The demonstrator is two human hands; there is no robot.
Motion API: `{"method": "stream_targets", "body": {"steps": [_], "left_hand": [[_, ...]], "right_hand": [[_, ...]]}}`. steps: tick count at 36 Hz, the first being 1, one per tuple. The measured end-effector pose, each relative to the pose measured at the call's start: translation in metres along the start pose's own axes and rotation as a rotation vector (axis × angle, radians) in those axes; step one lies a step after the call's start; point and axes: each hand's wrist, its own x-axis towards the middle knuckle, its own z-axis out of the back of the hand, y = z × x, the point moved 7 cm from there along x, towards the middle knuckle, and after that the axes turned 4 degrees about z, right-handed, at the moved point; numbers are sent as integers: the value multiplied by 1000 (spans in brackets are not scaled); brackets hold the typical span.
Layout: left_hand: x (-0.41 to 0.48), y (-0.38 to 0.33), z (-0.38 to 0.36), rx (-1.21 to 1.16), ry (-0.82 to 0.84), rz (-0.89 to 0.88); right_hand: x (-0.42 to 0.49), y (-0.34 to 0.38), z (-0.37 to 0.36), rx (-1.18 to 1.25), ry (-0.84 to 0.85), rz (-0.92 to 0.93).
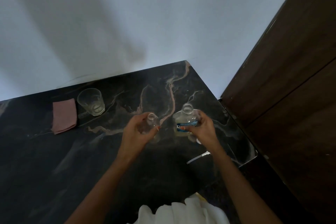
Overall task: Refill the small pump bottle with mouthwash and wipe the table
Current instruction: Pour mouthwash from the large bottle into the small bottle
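Item one, risks: you are holding two uncapped bottles side by side above the dark marble table [54, 160], and the pour between them is likely where a spill will come from. The small pump bottle [151, 123], wrapped in your left hand [140, 131], is showing a narrow mouth, while the mouthwash bottle [186, 120], wrapped in your right hand [201, 129], is showing a much wider one; tipping the wide neck too fast, or without the two rims meeting, would probably send liquid down over your left fingers and onto the stone. Both bottles are clear and smooth, so a wet grip could be slipping. Item two, the pump tube [198, 158]: it is lying on the table near your right wrist, close to the table's edge, where your forearm could be knocking it off. Item three, the small pump bottle's condition: clear, round-shouldered, upright or nearly so, pump removed, looking empty, though the blur is making that hard to confirm. Item four, the mouthwash bottle: clear with a blue label band, liquid level too faint to read. Item five, beyond your left hand: a drinking glass [91, 102] standing upright, and just beside it a folded pink cloth [64, 115], lying unused, so the wiping is presumably waiting.
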Motion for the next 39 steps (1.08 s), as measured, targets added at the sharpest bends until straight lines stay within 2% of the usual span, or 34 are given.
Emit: {"method": "stream_targets", "body": {"steps": [8, 12, 20, 39], "left_hand": [[22, -65, -2, 23, 26, -143], [24, -100, 3, 33, 40, -229], [21, -148, 12, 2, 42, -279], [7, -180, 7, -88, 39, -328]], "right_hand": [[15, 85, 23, -120, -80, 255], [20, 126, 31, -187, -81, 372], [22, 183, 37, -237, -53, 547], [13, 254, 42, -623, -63, 892]]}}
